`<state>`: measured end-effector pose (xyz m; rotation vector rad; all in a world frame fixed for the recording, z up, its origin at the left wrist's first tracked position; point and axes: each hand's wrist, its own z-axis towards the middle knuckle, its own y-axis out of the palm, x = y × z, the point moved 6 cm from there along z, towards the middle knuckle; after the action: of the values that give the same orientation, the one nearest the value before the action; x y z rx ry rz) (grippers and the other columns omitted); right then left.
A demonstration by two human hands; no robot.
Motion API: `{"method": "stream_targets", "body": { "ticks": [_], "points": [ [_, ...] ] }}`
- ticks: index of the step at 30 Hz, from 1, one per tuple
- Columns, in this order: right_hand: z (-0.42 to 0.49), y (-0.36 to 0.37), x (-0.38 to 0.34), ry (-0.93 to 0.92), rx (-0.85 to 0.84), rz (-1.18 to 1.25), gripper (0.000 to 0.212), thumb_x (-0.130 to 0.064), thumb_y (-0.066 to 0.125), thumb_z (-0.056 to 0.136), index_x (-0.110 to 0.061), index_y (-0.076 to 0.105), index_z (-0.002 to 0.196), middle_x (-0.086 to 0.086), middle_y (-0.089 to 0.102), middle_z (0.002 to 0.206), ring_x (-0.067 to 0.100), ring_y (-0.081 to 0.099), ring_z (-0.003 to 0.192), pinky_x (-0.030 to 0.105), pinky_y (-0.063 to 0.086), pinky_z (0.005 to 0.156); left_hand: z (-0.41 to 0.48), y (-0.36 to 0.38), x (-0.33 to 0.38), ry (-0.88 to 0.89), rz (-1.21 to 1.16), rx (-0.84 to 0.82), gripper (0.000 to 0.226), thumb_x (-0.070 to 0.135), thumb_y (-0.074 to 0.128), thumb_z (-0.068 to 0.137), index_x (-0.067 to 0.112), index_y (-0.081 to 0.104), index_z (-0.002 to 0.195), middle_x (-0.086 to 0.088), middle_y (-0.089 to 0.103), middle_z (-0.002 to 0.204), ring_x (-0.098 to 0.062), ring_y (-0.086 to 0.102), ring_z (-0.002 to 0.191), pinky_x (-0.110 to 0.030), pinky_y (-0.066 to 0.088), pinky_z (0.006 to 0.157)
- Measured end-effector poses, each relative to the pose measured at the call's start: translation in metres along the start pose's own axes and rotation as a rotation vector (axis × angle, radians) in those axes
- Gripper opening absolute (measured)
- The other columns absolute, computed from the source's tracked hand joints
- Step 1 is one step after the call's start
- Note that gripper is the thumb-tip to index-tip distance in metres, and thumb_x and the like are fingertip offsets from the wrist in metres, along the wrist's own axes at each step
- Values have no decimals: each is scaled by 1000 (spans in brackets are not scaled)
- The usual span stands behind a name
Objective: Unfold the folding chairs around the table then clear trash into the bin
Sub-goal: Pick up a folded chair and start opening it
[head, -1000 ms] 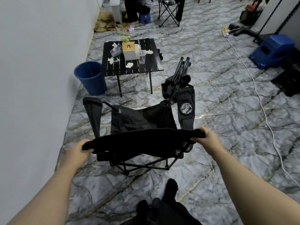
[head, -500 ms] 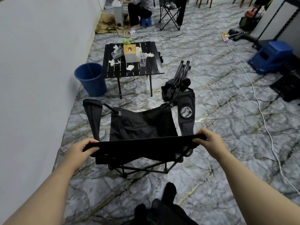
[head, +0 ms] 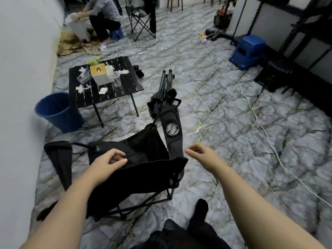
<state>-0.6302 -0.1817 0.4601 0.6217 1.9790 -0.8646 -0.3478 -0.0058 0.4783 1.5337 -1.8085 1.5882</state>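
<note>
- Your L hand (head: 107,163) sits at the top edge of the open chair (head: 140,153)'s backrest, fingers curled; can't tell if it pinches the fabric.
- Your R hand (head: 201,152) hovers just beside the armrest, fingers loosely curled, holding nothing.
- Folded chair (head: 164,95) lies on the floor beside the table (head: 125,87).
- Table holds crumpled tissues (head: 103,90) & clear cups (head: 117,80); blue bin (head: 53,108) stands next to it, by the wall.

Single head-worn view, forward and downward
</note>
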Motion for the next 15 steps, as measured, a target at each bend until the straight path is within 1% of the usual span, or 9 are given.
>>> {"method": "stream_targets", "body": {
  "ticks": [2, 4, 6, 7, 8, 10, 12, 14, 15],
  "points": [
    [10, -23, 2, 21, 32, 22, 19, -45, 66, 80, -27, 65, 84, -5, 67, 94, 12, 61, 90, 19, 43, 68, 32, 33, 33, 19, -6, -67, 9, 28, 65, 84, 33, 61, 91, 6, 64, 88, -9, 58, 75, -19, 42, 67],
    [24, -56, 10, 64, 50, 26, 26, -47, 64, 82, -23, 65, 89, -4, 65, 94, 13, 59, 90, 20, 42, 66, 65, 66, 66, 27, -30, -131, 9, 27, 65, 84, 31, 62, 92, 3, 65, 87, -10, 61, 76, -19, 42, 66],
    [41, -98, 21, 120, 50, 7, 35, -51, 61, 83, -18, 63, 97, -2, 63, 94, 11, 56, 83, 22, 40, 62, 102, 96, 96, 36, -31, -155, 9, 23, 65, 84, 29, 62, 91, -1, 66, 84, -14, 63, 76, -20, 44, 66],
    [50, -123, 27, 140, 48, -8, 37, -50, 60, 84, -17, 62, 99, -3, 61, 92, 10, 54, 78, 22, 39, 59, 121, 113, 110, 31, -32, -162, 9, 22, 65, 84, 28, 62, 90, -2, 66, 83, -16, 62, 76, -22, 44, 67],
    [60, -148, 33, 155, 44, -25, 35, -47, 59, 86, -16, 61, 101, -4, 59, 89, 9, 52, 75, 20, 38, 56, 139, 130, 124, 14, -33, -175, 8, 23, 65, 84, 28, 62, 90, -4, 66, 83, -18, 63, 77, -24, 44, 68],
    [79, -201, 46, 176, 43, -69, 28, -39, 58, 89, -14, 60, 101, -6, 57, 84, 10, 53, 76, 18, 38, 55, 172, 169, 152, -40, -48, -217, 8, 26, 64, 85, 26, 62, 93, -4, 67, 88, -15, 63, 78, -23, 43, 66],
    [96, -249, 59, 204, 37, -137, 25, -34, 58, 90, -13, 61, 102, -2, 59, 89, 14, 54, 83, 20, 42, 62, 202, 207, 179, -104, -89, -253, 15, 26, 61, 87, 19, 61, 101, -6, 66, 93, -13, 63, 76, -20, 42, 63],
    [114, -292, 69, 226, 32, -177, 25, -32, 59, 89, -12, 61, 104, 3, 62, 96, 16, 56, 86, 25, 44, 73, 226, 239, 206, -146, -134, -272, 21, 27, 57, 90, 15, 57, 107, -6, 65, 99, -15, 61, 80, -23, 42, 65],
    [124, -312, 74, 238, 34, -182, 24, -32, 59, 89, -13, 62, 104, 3, 62, 96, 15, 56, 84, 25, 45, 72, 237, 252, 217, -173, -150, -279, 22, 29, 56, 90, 16, 57, 107, -5, 65, 101, -16, 62, 84, -25, 42, 67]
  ]
}}
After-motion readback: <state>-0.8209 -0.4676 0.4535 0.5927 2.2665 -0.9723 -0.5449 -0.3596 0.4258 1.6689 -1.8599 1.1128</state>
